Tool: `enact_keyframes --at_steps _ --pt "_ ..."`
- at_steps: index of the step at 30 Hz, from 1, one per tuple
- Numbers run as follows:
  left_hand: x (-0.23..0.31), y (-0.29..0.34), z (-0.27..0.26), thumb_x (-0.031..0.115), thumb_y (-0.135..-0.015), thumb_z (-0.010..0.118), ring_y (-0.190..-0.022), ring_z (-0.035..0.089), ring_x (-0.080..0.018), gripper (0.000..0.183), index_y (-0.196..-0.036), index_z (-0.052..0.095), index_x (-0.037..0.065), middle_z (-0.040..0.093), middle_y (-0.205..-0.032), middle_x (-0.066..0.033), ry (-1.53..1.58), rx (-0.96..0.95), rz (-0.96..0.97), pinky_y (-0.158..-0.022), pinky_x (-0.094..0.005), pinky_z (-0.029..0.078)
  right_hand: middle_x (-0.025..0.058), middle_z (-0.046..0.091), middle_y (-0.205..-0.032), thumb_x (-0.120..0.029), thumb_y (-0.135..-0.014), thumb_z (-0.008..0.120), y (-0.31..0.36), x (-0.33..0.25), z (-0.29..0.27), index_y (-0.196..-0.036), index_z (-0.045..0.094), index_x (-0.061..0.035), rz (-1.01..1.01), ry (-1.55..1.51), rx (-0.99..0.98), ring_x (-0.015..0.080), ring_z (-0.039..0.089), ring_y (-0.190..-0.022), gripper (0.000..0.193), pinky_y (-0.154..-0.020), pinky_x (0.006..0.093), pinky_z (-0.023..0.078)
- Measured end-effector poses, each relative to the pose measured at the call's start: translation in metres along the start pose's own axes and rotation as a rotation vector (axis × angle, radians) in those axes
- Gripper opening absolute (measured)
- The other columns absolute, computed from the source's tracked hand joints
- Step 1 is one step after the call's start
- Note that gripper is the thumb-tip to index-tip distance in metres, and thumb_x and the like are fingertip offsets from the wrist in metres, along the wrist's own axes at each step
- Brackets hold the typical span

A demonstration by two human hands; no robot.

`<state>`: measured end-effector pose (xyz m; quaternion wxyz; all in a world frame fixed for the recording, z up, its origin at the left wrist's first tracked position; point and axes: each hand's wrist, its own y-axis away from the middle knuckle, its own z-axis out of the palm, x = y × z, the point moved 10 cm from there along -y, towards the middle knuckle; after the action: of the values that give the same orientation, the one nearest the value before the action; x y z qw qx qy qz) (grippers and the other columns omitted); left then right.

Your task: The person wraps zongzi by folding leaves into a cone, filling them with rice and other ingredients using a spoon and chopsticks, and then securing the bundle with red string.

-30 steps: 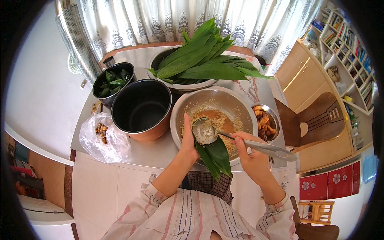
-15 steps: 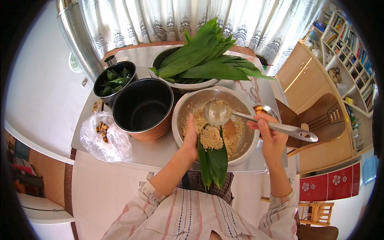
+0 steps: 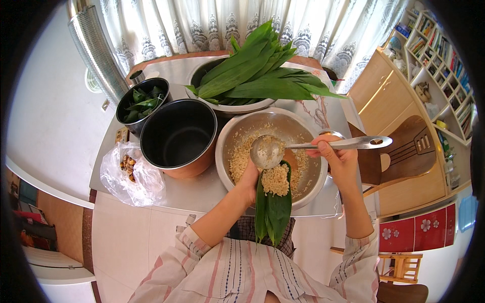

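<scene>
My left hand (image 3: pixel 247 183) holds long green leaves (image 3: pixel 277 214) folded into a cone. A mound of pale rice grains (image 3: pixel 276 180) fills the cone's top, and the leaf ends hang down past the table's near edge. My right hand (image 3: pixel 337 157) grips the handle of a metal ladle (image 3: pixel 268 151). The ladle's bowl is just above and left of the mound, by my left fingers, which it partly hides. Below both hands is a wide metal basin (image 3: pixel 319 188) with loose rice (image 3: pixel 241 162) and a brownish patch in it.
An empty-looking dark pot (image 3: pixel 181 134) stands left of the basin. Behind it, a smaller pot (image 3: pixel 126 117) holds wrapped green parcels. A plastic bag (image 3: pixel 146 183) of brown pieces lies at front left. Large leaves (image 3: pixel 242 76) overflow a basin at the back. A chair (image 3: pixel 409 151) stands right.
The ladle has moved slightly left and down, its handle now nearly level. My left hand and the filled leaf cone have shifted a little right and nearer to me.
</scene>
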<state>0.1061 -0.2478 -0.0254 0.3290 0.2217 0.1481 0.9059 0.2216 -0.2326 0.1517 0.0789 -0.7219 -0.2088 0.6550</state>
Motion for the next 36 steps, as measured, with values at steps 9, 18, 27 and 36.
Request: enact_keyframes --at_steps 9,18,27,36 --pt "0.001 0.008 0.005 0.067 -0.085 0.035 -0.089 0.061 -0.0289 0.072 -0.117 0.052 0.005 0.061 -0.103 -0.0150 0.099 0.020 -0.026 -0.078 -0.0464 0.052 0.0139 0.064 -0.079 -0.017 -0.092 0.054 0.005 0.008 -0.048 -0.095 0.060 0.0080 0.070 -0.133 0.302 0.0184 0.066 -0.071 0.026 -0.066 0.0266 0.054" --pt "0.005 0.014 0.010 0.077 -0.077 0.035 -0.088 0.061 -0.0314 0.085 -0.119 0.052 0.005 0.061 -0.105 -0.0149 0.077 -0.067 -0.028 -0.079 -0.0445 0.051 0.0138 0.065 -0.086 -0.014 -0.092 0.053 0.016 0.013 -0.035 -0.099 0.059 0.0073 0.015 -0.029 0.306 0.0185 0.066 -0.074 0.023 -0.067 0.0249 0.054" --pt "0.002 0.016 0.019 0.089 -0.066 0.020 -0.102 0.057 -0.0311 0.107 -0.130 0.042 0.005 0.055 -0.119 -0.0167 0.002 -0.146 -0.039 -0.088 -0.0449 0.047 0.0103 0.063 -0.090 -0.012 -0.091 0.054 0.004 0.005 -0.002 -0.100 0.060 0.0068 -0.044 -0.018 0.102 0.0162 0.064 -0.079 0.021 -0.073 0.0250 0.052" --pt "-0.003 0.016 0.015 0.090 -0.063 0.016 -0.101 0.056 -0.0338 0.112 -0.130 0.041 0.004 0.054 -0.119 -0.0185 0.038 -0.141 -0.073 -0.087 -0.0469 0.047 0.0091 0.064 -0.096 -0.008 -0.091 0.054 0.013 0.022 0.007 -0.101 0.060 0.0060 -0.041 0.055 -0.036 0.0143 0.062 -0.086 0.018 -0.078 0.0256 0.051"
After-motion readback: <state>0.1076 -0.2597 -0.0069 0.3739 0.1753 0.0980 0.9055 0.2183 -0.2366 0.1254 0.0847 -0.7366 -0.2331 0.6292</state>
